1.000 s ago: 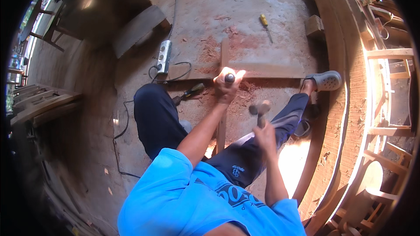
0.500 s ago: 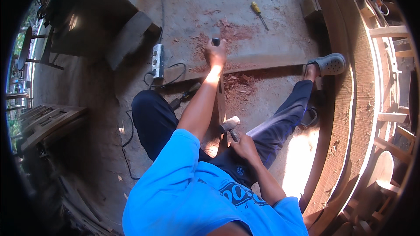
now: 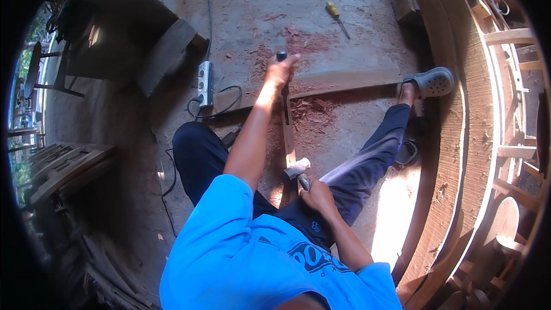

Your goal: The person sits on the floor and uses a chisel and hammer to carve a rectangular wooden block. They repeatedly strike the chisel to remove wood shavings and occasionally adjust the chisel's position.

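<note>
My left hand (image 3: 279, 72) is closed around a chisel (image 3: 281, 55), whose dark handle end sticks out above the fist. One finger or thumb points off to the right. Below the fist, the dark blade reaches down to a narrow wooden strip (image 3: 288, 132) with slots cut in it; whether the tip touches the wood I cannot tell. My right hand (image 3: 319, 196), near my lap, grips the handle of a mallet (image 3: 297, 168). Its head, pale at one end and dark at the other, hangs over the near part of the strip.
Reddish wood shavings (image 3: 314, 116) lie around the strip and a low board (image 3: 350, 78). A yellow-handled screwdriver (image 3: 337, 18) rests on the floor. A power strip (image 3: 204, 83) with a looping cable is at left. Heavy timber (image 3: 436, 195) runs along the right, beside my shoe (image 3: 434, 83).
The left hand has tilted and come slightly nearer, showing the chisel blade beneath it, and a finger or thumb now sticks out. The mallet head has shifted slightly left and nearer.
</note>
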### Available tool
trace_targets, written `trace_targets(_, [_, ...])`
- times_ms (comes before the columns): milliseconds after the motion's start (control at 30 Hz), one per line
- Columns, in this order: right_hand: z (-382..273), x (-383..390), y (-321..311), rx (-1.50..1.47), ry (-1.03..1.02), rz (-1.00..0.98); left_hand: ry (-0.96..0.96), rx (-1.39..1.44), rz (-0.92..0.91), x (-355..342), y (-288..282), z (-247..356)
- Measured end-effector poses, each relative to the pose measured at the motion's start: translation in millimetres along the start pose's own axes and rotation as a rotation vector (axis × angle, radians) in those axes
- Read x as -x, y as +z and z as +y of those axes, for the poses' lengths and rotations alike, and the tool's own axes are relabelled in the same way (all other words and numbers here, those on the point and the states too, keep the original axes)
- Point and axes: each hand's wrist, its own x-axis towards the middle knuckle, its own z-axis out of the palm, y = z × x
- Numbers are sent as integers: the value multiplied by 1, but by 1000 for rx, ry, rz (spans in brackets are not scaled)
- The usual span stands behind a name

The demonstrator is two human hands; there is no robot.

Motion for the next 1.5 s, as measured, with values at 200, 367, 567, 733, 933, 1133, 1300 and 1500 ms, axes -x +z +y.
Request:
trace_targets(200, [-2,1,-1,32,-6,-4,-101,470,-215,27,-52,28])
trace_targets(367, [-8,6,-2,52,-4,12,177,701,86,39,-43,66])
trace_targets(567, [-10,11,4,90,-26,65,102,544,-98,39,15,41])
trace_targets(733, [-3,10,10,75,-51,94,43,331,-125,50,35,10])
trace_targets(933, [2,9,11,74,-88,108,144,392,-131,48,14,27])
trace_targets(1133, [-2,8,9,100,-47,68,-12,96,-155,66,60,-32])
trace_targets(1300, [-3,8,9,90,-36,63,185,-295,-57,86,61,-85])
trace_targets(1500, [2,5,11,70,-66,84,121,-726,330,70,-73,-112])
